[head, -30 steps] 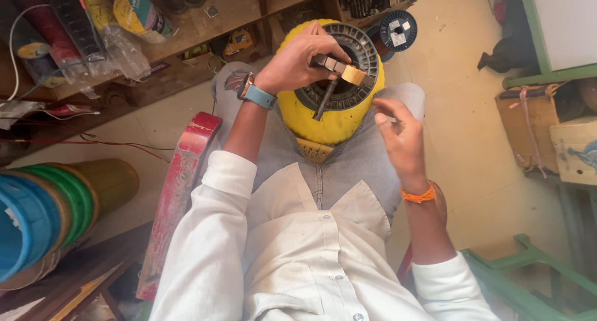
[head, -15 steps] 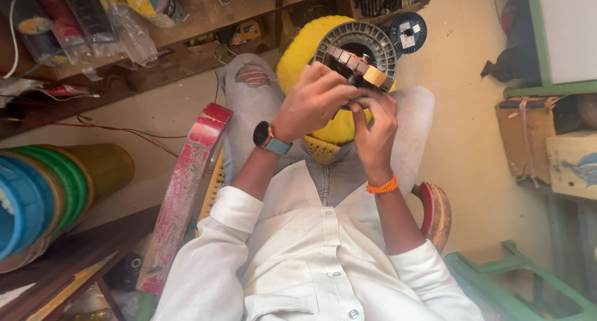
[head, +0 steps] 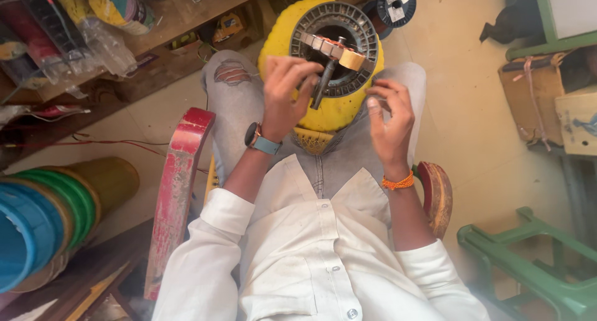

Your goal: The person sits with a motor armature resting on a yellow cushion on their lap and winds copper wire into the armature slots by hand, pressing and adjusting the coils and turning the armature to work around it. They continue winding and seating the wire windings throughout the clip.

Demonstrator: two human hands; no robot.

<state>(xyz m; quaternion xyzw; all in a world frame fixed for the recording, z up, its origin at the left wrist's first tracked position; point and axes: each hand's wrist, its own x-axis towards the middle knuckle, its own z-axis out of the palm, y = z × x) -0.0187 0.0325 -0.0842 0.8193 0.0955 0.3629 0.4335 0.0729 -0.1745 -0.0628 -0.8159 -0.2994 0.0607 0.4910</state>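
I sit on a chair with a yellow round drum (head: 329, 119) between my knees, and a dark grey ribbed reel (head: 360, 32) lies on top of it. My left hand (head: 286, 94), with a blue-strapped watch, grips a small metal wound part (head: 329, 46) with a tan taped end and a dark shaft (head: 320, 88) pointing down. My right hand (head: 388, 119), an orange band at its wrist, hovers just right of the part without touching it. Its fingertips are drawn together, and I cannot see whether anything thin is between them.
A red chair arm (head: 177, 190) is at my left and another (head: 435, 193) at my right. Wooden shelves (head: 180, 13) with bags and tools run along the top left. Blue and green coils (head: 37, 224) lie at the left, a green plastic stool (head: 528, 259) at the lower right, cardboard boxes (head: 547, 97) at the right.
My right hand has let go of the metal part and drawn back to the right. My left hand keeps the part, now held lower over the grey reel.
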